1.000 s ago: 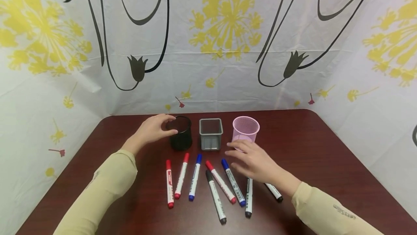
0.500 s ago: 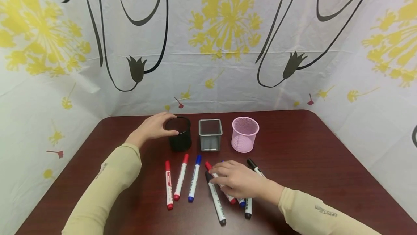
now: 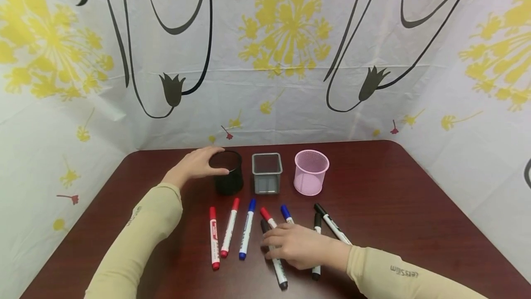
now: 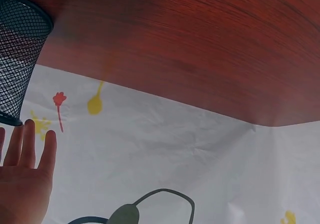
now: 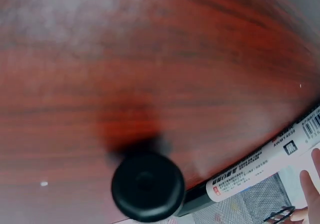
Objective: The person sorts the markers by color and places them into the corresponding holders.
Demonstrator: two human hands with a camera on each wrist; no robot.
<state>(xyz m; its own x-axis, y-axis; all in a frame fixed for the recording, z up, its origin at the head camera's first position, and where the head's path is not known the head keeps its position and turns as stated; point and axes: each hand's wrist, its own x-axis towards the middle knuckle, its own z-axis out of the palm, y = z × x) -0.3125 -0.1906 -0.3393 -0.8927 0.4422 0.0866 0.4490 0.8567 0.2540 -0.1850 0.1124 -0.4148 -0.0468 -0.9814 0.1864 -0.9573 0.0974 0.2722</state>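
Observation:
In the head view my left hand (image 3: pixel 197 166) is at the black mesh pen cup (image 3: pixel 230 181), thumb in front of its rim and fingers at the far side. Straight fingers (image 4: pixel 29 144) reach that cup's rim in the left wrist view. My right hand (image 3: pixel 296 246) spreads loosely over the markers, its fingertips across a black-capped marker (image 3: pixel 279 273); its thumb is hidden. Under it lie partly covered a red-capped marker (image 3: pixel 266 213) and a blue-capped marker (image 3: pixel 286 212). A black marker (image 5: pixel 265 166) shows close up in the right wrist view.
Right of the black cup stand a square grey mesh cup (image 3: pixel 267 181) and a pink mesh cup (image 3: pixel 309 183). Two red markers (image 3: pixel 214 239) (image 3: pixel 230 230) and a blue marker (image 3: pixel 246 232) lie at left. Another black marker (image 3: pixel 333 226) lies slanted at right on the dark table (image 3: pixel 394 197).
My right hand has moved from in front of the pink cup down and left onto the middle markers, uncovering that cup and the slanted black marker. My left hand stays at the black cup.

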